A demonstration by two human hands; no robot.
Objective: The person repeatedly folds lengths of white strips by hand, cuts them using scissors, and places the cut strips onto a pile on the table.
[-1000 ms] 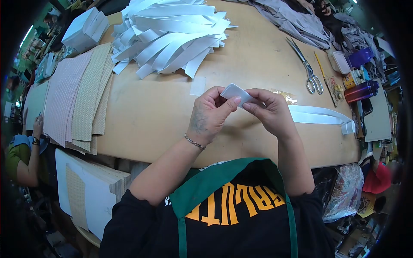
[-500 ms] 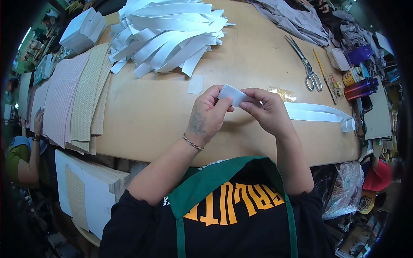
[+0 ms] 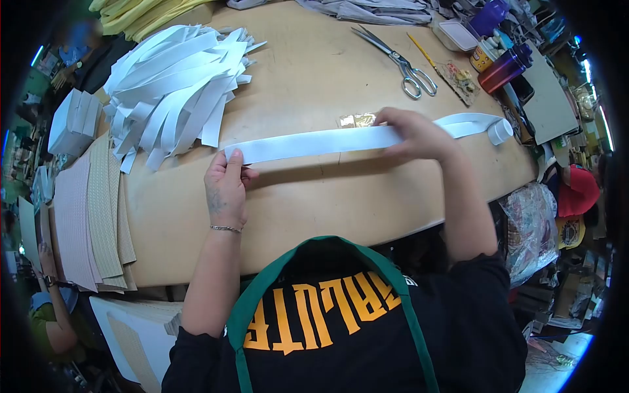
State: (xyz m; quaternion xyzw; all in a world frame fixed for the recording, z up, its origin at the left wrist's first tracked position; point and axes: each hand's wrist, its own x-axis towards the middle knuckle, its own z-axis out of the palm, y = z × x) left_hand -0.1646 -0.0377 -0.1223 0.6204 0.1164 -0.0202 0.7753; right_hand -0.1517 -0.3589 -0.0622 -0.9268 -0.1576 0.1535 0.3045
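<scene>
A long white strip [image 3: 321, 143] stretches across the wooden table, its right part running to a small roll [image 3: 500, 131]. At its left end, my left hand [image 3: 227, 190] pinches the strip between thumb and fingers. My right hand [image 3: 409, 136] is over the strip's right half, slightly blurred, with thumb and fingers apart around its edges; whether it grips the strip is unclear. Just behind the strip lies a piece of clear, gold-tinted tape [image 3: 357, 120]. A large heap of cut white strips [image 3: 180, 85] sits at the back left.
Scissors [image 3: 400, 62], a yellow brush [image 3: 422, 49], a plastic container [image 3: 455, 35] and a purple-red bottle [image 3: 504, 68] stand or lie at the back right. Patterned sheets [image 3: 105, 209] and a white box [image 3: 74, 122] are at left. A co-worker's arm [image 3: 59, 308] shows at far left.
My hands have moved apart, my left hand going left, and the strip is now stretched out between them instead of bunched at my fingers. The view has turned to the right.
</scene>
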